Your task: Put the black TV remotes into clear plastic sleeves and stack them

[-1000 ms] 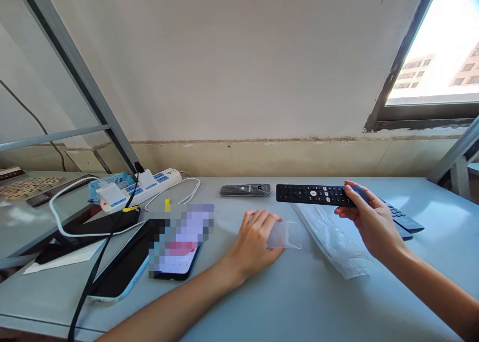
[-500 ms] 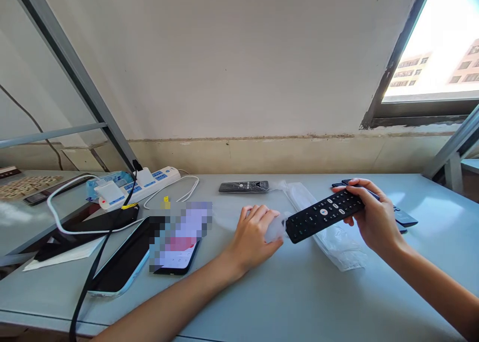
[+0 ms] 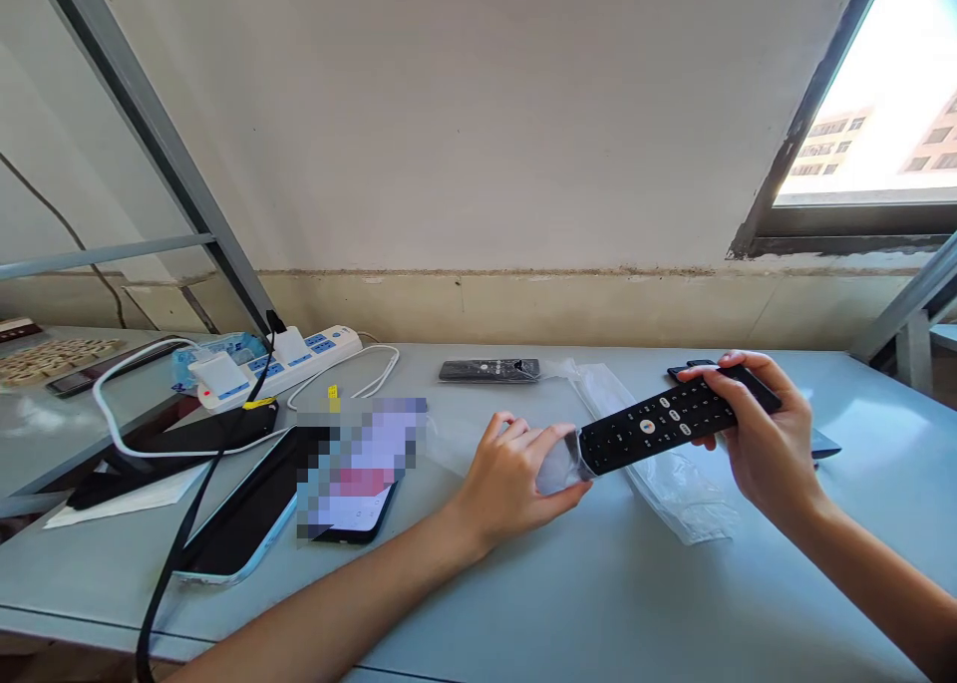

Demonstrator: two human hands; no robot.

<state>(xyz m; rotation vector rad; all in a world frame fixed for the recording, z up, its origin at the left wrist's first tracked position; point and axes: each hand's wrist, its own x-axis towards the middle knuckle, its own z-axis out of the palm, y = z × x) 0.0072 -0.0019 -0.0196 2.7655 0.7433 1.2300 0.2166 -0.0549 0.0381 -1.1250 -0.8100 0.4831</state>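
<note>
Remote and sleeve between two hands; clock directions are taken from the remote's middle, 12 toward the wall. The remote is held above the desk, button face up. Its long axis runs between 2 and 8 o'clock, nearer the horizontal than the vertical; the leading end points between 8 and 9, and the other end lies in the right hand. Right hand, at about 3: closed on the remote, thumb across the top, fingers underneath. Left hand, between 8 and 9: thumb and forefinger parted, holding the clear sleeve with its mouth spread toward the remote. The leading end meets this mouth; how far it enters cannot be told. Loose sleeve: flat on the desk below the remote, its long axis from 11 to 5. Second remote, between 9 and 10: flat, its long axis from 9 to 3. Phone, between 8 and 9, well apart, its screen partly blurred. Power strip, between 9 and 10, farther off. Window, near 1.
</note>
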